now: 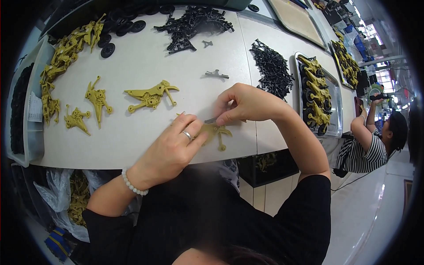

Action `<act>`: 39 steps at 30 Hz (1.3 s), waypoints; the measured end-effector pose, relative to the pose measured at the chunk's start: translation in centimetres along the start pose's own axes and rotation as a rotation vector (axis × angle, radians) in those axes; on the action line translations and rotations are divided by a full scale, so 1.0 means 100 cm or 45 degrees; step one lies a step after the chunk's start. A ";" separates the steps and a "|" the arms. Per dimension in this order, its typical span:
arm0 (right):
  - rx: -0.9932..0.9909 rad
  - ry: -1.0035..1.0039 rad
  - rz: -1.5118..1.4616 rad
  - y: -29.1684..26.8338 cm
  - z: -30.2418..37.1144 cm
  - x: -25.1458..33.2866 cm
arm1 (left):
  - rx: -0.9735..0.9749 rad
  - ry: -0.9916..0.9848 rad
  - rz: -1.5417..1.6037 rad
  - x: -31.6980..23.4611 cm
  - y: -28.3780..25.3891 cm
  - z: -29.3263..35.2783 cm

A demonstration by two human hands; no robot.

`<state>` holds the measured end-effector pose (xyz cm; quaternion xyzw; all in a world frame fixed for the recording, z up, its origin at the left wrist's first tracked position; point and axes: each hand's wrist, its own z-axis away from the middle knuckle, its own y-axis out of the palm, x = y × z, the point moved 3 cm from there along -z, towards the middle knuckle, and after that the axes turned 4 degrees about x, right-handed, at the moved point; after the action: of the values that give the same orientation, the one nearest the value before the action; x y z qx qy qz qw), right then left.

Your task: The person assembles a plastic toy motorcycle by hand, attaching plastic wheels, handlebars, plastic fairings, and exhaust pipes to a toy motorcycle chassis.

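My left hand point(170, 149), with a ring and a beaded bracelet, is closed on a yellow plastic toy motorcycle frame point(221, 140) low over the near edge of the table. The fingers hide much of that frame. My right hand point(247, 105) pinches a small dark grey plastic piece point(211, 120) right above the frame; whether the two touch I cannot tell. Beyond my left hand lies another yellow frame point(152, 95), with two more frames point(97, 100) point(77, 119) farther left. A slim grey piece point(215, 74) and a smaller grey piece point(207, 43) lie farther back.
Yellow frames point(66, 62) are heaped at the left beside a pale bin point(37, 145). Black wheels point(107, 50) and black plastic parts point(187, 28) lie at the back. Small black pieces point(271, 70) form a pile near a metal tray point(336, 110) of assembled bodies. A person point(369, 148) sits at right.
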<state>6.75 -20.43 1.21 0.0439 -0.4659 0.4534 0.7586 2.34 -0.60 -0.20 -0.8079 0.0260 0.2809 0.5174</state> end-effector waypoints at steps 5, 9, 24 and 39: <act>0.064 0.073 -0.048 -0.004 0.000 -0.002 | 0.002 0.012 -0.010 0.000 0.000 0.000; 0.055 0.028 -0.056 -0.003 0.002 -0.003 | 0.008 0.011 -0.021 0.001 0.000 0.000; -0.220 -0.145 0.079 0.007 0.014 -0.006 | 0.023 -0.011 -0.046 0.000 0.000 0.002; -0.625 -0.362 0.365 -0.024 0.005 0.001 | -0.071 -0.017 -0.046 -0.003 0.003 -0.004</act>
<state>8.17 -22.06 2.41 -0.1436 -0.6642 0.4191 0.6022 2.21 -1.12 -0.18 -0.8204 0.0000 0.2773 0.5000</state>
